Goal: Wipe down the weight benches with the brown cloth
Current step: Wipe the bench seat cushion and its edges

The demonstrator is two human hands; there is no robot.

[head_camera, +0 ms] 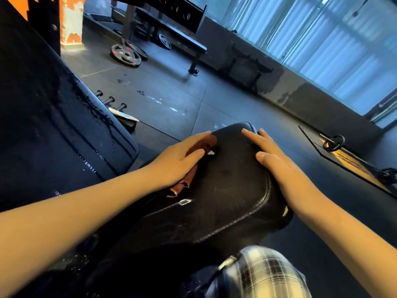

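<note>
We look down on a gym floor where a person's left hand lies flat on a crumpled brown cloth, fingers straight and spread, pressing it against the left side of a black stitched vinyl seat pad rather than gripping it. The cloth shows between the fingers and bunches out from under the near edge of the palm, on the seat's upper surface close to its left rim. The right hand rests on the seat's right far edge, its fingers likewise extended and relaxed, holding nothing, the fingertips reaching toward the pad's far rounded end. Both forearms are bare. To the left rises the bench's large black padded backrest, tilted and streaked with wet droplets. At the near edge, between the arms, we see a knee in black-and-white plaid fabric. Beyond the seat stretches a dark rubber tiled floor, scuffed with pale marks. Three short metal pegs stick out just past the backrest's edge. Farther off, grey round weight plates lie flat on the floor beside a long black flat bench. An orange-and-white peeling pillar stands far left, and pale blue ribbed window panels run along the right wall.
</note>
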